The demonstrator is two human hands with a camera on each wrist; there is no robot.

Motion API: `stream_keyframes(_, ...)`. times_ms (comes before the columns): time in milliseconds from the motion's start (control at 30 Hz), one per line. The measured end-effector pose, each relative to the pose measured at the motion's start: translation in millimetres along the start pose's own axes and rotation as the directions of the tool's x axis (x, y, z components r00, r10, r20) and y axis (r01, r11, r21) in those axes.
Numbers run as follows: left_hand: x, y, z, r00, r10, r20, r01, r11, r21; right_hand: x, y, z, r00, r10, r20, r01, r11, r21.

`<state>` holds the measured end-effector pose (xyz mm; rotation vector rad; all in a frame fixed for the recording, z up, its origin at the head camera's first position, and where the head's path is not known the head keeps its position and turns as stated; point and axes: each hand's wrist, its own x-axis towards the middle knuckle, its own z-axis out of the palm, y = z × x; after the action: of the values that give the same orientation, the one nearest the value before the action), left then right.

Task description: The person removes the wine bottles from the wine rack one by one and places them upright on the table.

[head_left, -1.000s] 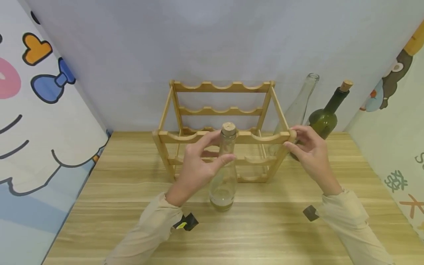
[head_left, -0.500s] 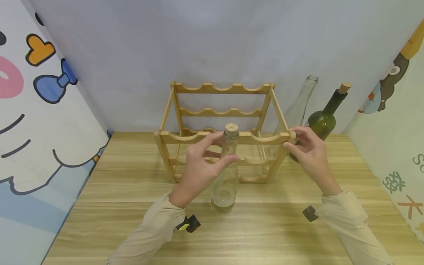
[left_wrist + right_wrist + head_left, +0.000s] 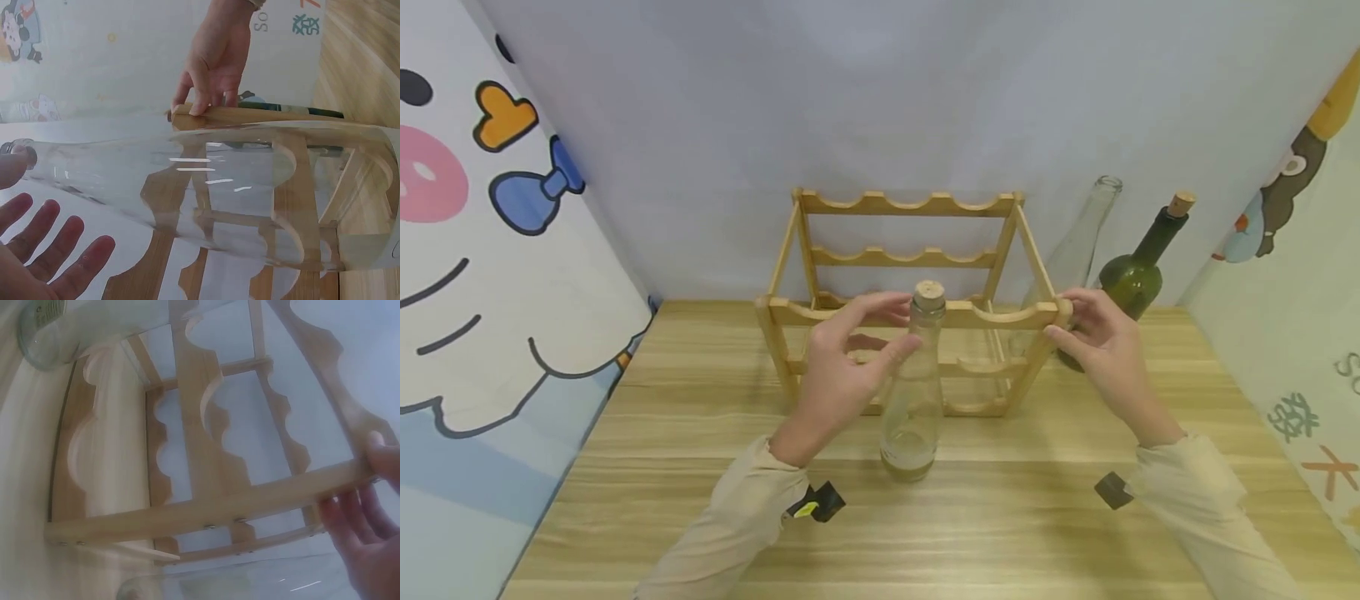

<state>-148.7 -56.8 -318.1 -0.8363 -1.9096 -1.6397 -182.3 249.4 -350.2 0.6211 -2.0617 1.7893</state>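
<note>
A clear glass bottle with a cork in its mouth stands upright on the table in front of a wooden wine rack. My left hand is beside its neck, fingers spread. In the left wrist view the fingers are apart from the glass, while the thumb overlaps the neck; whether it touches I cannot tell. My right hand grips the rack's top front right corner, thumb in front and fingers behind, as the right wrist view of the rack also shows.
Behind the right hand, a clear bottle without a cork and a corked green bottle stand to the right of the rack. A plain wall rises close behind it. Printed panels flank the wooden table on both sides.
My left hand's thumb has come off the front of the bottle's neck and the hand has shifted slightly left. The right hand keeps its grip on the rack.
</note>
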Motion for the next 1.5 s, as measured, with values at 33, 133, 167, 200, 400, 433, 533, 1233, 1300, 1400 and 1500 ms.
stream_keyframes(33,0.4,0.0,-1.4,1.000,-0.004,-0.003,0.004,1.000,-0.006,-1,-2,-0.9,1.000,0.014,0.002,-0.014,1.000,-0.024)
stream_keyframes(133,0.6,-1.0,-5.7,1.000,-0.016,-0.017,0.016,1.000,-0.009,-2,-8,-2.6,0.998,0.058,-0.003,-0.057,0.991,-0.123)
stream_keyframes(167,0.7,-1.2,-7.2,0.999,-0.019,-0.026,0.019,1.000,-0.007,-3,-10,-2.8,0.997,0.072,-0.008,-0.072,0.985,-0.156)
stream_keyframes(200,0.9,-1.7,-8.6,0.999,-0.018,-0.035,0.018,1.000,-0.005,-3,-12,-2.7,0.996,0.084,-0.013,-0.085,0.978,-0.188)
stream_keyframes(400,2.2,-4.0,-19.0,0.997,-0.010,-0.078,0.011,1.000,0.013,-8,-23,0.2,0.992,0.111,-0.057,-0.122,0.952,-0.282)
stream_keyframes(433,2.2,-4.0,-21.3,0.996,-0.014,-0.083,0.015,1.000,0.016,-9,-24,1.0,0.991,0.112,-0.068,-0.126,0.956,-0.266)
stream_keyframes(533,2.7,-4.6,-28.6,0.994,-0.013,-0.105,0.016,0.999,0.033,-10,-30,4.0,0.988,0.106,-0.108,-0.127,0.971,-0.202)
stream_keyframes(1233,1.1,-4.3,-75.6,0.924,-0.007,-0.383,0.053,0.992,0.110,-17,-70,33.5,1.000,0.004,0.000,-0.004,0.997,0.074)
stream_keyframes(1300,0.7,-4.7,-77.9,0.916,-0.021,-0.400,0.071,0.992,0.109,-17,-73,36.5,1.000,0.000,0.019,-0.001,0.997,0.072)
stream_keyframes(1400,-0.5,-6.8,-80.2,0.910,-0.040,-0.412,0.090,0.991,0.103,-17,-76,41.4,0.999,-0.012,0.052,0.008,0.998,0.067)
stream_keyframes(1500,-2.4,-12.1,-81.9,0.910,-0.044,-0.413,0.104,0.987,0.125,-16,-79,47.0,0.996,-0.030,0.079,0.025,0.998,0.062)
